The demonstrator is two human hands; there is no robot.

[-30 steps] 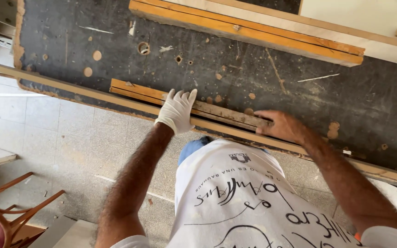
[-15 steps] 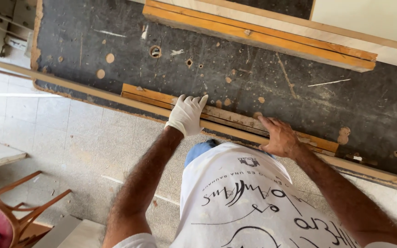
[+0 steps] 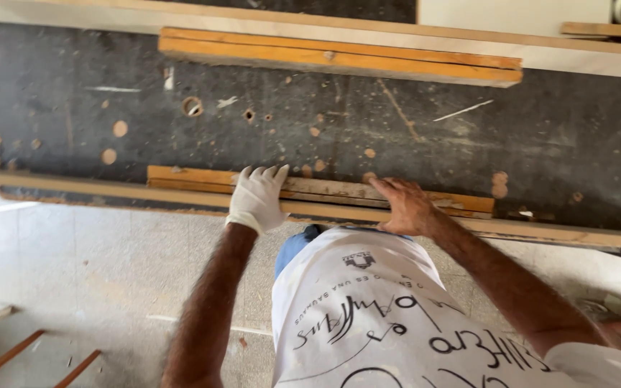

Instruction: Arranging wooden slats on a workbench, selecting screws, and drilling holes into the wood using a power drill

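A person leans over a dark, scuffed board (image 3: 397, 136) whose surface is scratched, dusted with sawdust and pocked with round holes and pale plugs. Along its near edge lies a long, thin strip (image 3: 95, 187) of pale wood, running from the left border of the view to the right. Just behind it sits a shorter batten (image 3: 188, 177), orange-brown at the left end and worn grey and splintery toward the middle. The left hand (image 3: 256, 197), in a white glove, lies flat with fingers straight and together, palm down over both the batten and the strip, pressing rather than clasping. The bare right hand (image 3: 407, 208) rests a little to the right, fingers spread and bent, fingertips on the batten and the heel of the hand over the strip; whether it grips the edge cannot be told. Both forearms reach up from the bottom of the view, the left one nearly straight, the right one angled in from the lower right. The batten thus passes under both hands and sticks out on either side of them. At the far side of the board lie two stacked planks (image 3: 339, 57) of orange wood, well apart from the hands. The person wears a white shirt (image 3: 368, 316) with black lettering. Below the board is a pale tiled floor (image 3: 88, 273).
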